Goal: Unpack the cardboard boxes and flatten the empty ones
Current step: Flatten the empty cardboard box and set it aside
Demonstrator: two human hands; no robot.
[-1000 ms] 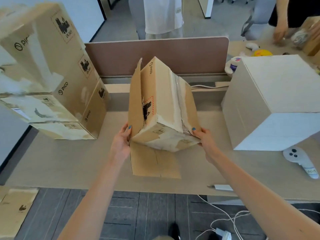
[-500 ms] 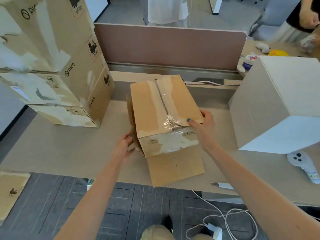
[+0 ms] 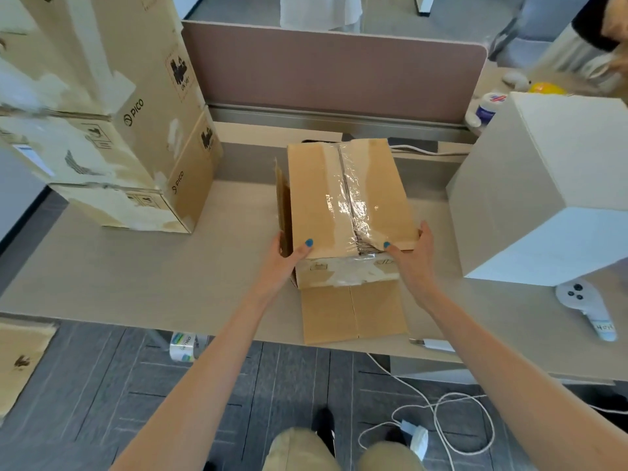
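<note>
A small brown cardboard box [image 3: 343, 198] lies on the desk [image 3: 136, 273] in front of me, its upward face sealed with clear tape down the middle. One loose flap [image 3: 353, 314] lies flat on the desk toward me, and another stands open at its left side. My left hand [image 3: 283, 260] grips the box's near left corner, thumb on top. My right hand [image 3: 413, 256] holds the near right corner, thumb by the torn tape.
Stacked PICO cardboard boxes [image 3: 112, 124] stand at the left. A large white box [image 3: 550, 185] fills the right, with a white controller [image 3: 588, 309] beside it. A knife [image 3: 430, 343] lies at the desk edge. Cables [image 3: 441, 413] and a tape roll [image 3: 183, 346] lie on the floor. A partition [image 3: 333, 69] backs the desk.
The box has been tipped down from standing on end to lying flat, taped face up. My left hand has moved from its side to grip the near left corner.
</note>
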